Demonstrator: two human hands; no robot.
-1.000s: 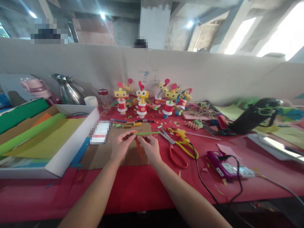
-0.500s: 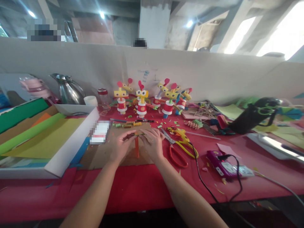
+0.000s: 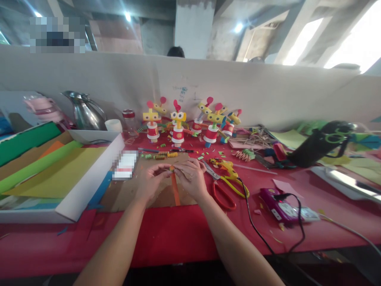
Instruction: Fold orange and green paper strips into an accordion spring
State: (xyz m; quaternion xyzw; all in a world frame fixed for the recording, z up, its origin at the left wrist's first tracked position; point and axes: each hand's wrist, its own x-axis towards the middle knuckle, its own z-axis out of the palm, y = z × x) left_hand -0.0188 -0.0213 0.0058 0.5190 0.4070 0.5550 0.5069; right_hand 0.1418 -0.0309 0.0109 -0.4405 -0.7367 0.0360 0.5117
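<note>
An orange paper strip hangs down from between my hands, over the brown cardboard mat. My left hand is closed at the fingertips on the small upper end of the strip. From the other side, my right hand pinches the same end; its fingers partly hide a tiny greenish fold there. Coiled yellow and green paper springs lie behind my hands on the mat's back edge. Red-handled scissors and a yellow glue gun rest just right of my right hand.
Several cup figures stand at the back. An open white box holds coloured paper at the left. At the right are a purple power strip with black cables and a black bottle. A steel jug stands back left.
The orange strip now slants with its lower end further right, and more of its length shows. Both hands remain together at its top, with slightly shifted fingers.
</note>
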